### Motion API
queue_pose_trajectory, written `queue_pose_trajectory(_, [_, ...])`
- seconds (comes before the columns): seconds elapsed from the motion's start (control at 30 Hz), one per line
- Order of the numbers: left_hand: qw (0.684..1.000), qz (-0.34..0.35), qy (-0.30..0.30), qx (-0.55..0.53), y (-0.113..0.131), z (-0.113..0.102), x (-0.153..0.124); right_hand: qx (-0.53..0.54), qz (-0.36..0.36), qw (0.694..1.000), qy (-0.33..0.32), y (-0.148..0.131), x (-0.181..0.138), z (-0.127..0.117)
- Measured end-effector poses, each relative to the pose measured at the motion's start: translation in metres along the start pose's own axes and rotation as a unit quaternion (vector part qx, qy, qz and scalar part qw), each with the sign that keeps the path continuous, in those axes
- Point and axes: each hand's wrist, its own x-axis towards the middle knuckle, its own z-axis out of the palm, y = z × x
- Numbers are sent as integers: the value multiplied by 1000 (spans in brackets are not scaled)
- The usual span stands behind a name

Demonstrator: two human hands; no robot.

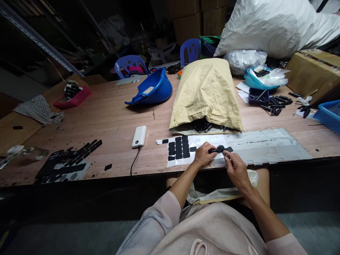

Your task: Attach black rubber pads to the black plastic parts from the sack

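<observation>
My left hand [204,155] is closed on a small black part [220,148] with a rounded end, just above the table's front edge. My right hand [237,170] pinches a thin tool [223,153], perhaps tweezers, whose tip meets the black part. Beside them a black rounded patch [228,149] lies partly behind the tool. Left of my hands, a white backing sheet [175,163] carries rows of black rounded-rectangle stickers [179,146]. Under and to the right of my hands runs a grey plastic board [276,147].
A yellow woven sack [205,92] lies with its mouth towards me, black parts showing inside. Further off are a blue scoop-shaped basin [156,86], a white power bank [139,136] with cable, and a dark blue tray [258,96] by loose black parts. More black strips [85,152] lie left.
</observation>
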Motion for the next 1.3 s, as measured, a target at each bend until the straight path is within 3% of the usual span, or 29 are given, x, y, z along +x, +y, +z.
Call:
queue_pose_trajectory(0.4, [1000, -10, -10, -2, 2, -2, 1, -23, -62, 998, -11, -3, 5, 1])
queue_pose_trajectory(0.63, [1000, -4, -6, -6, 1, -1, 1, -44, -36, 998, 41, 0, 7, -13])
queue_pose_trajectory(0.8, [1000, -5, -2, -2, 1, -1, 1, -39, -16, 999, 0, 7, 3, -13])
queue_pose_trajectory(0.93, [1000, 0, 2, 4, 1, -1, 0, -46, 3, 999, 22, 10, 9, -22])
queue_pose_trajectory(1.1, [1000, 3, 1, 23, 2, -1, -1, -156, 35, 984, 74, 32, 35, -52])
queue_pose_trajectory(1.3, [999, 7, -2, 33, 3, -2, 0, -374, 119, 918, 60, 76, 66, -73])
